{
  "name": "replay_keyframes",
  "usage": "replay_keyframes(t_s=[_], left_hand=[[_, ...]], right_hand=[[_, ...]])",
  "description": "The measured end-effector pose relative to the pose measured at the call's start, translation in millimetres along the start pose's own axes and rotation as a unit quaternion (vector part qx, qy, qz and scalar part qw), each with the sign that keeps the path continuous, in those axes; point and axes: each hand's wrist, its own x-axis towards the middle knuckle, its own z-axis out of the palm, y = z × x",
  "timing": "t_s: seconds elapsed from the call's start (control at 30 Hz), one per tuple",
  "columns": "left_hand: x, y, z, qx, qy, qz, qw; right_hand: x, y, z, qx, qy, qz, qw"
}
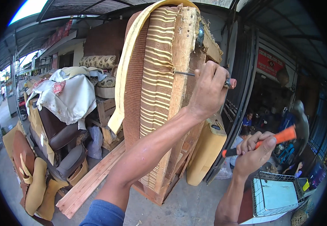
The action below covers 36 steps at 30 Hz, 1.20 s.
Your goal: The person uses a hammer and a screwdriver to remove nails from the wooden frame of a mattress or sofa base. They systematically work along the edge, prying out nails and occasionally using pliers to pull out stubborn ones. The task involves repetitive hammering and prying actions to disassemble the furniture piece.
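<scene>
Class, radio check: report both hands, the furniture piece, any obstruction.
Left hand: screwdriver, tip at striped upholstery edge. Right hand: hammer, clear of screwdriver. Wooden frame upright. No obstruction visible at tip.

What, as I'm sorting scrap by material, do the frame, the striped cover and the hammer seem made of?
Frame: apparently bare, rough wood, showing pale grain.
Striped cover: matt fabric, probably woven, puckered at its edge.
Hammer: head probably metal, grey, finish blurred; orange-and-black handle likely plastic or rubber, from its even, bright colour.

The frame (181, 47) is formed of rough wood and covered in matt cloth (156, 81); the tool shaft (185, 73) is made of metal, the hammer handle (283, 135) apparently of plastic.
</scene>
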Motion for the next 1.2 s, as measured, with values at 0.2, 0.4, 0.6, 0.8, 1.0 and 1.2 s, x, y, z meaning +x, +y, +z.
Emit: replay_keyframes(t_s=[0.2,0.4,0.6,0.8,1.0,1.2], left_hand=[[-8.8,-1.1,5.6,0.024,-0.032,-0.002,0.999],[-9.0,-20.2,9.7,0.059,-0.084,0.015,0.995],[-7.2,-11.7,-4.2,0.075,-0.110,0.023,0.991],[0.6,5.2,-29.2,-0.036,-0.002,-0.011,0.999],[-3.7,10.7,-25.5,-0.028,0.007,-0.013,0.999],[-8.3,2.2,-24.2,-0.028,0.021,-0.005,0.999]], right_hand=[[-5.6,15.6,3.8,-0.139,-0.022,0.134,0.981],[-0.8,17.3,-3.3,-0.202,-0.055,0.215,0.954],[-29.0,12.6,-23.8,-0.168,-0.068,0.157,0.971],[-50.3,1.9,-29.7,-0.119,-0.067,0.253,0.958],[-52.6,-3.8,-18.2,-0.103,-0.053,0.278,0.954],[-49.9,-20.9,-8.2,-0.117,-0.068,0.232,0.963]])
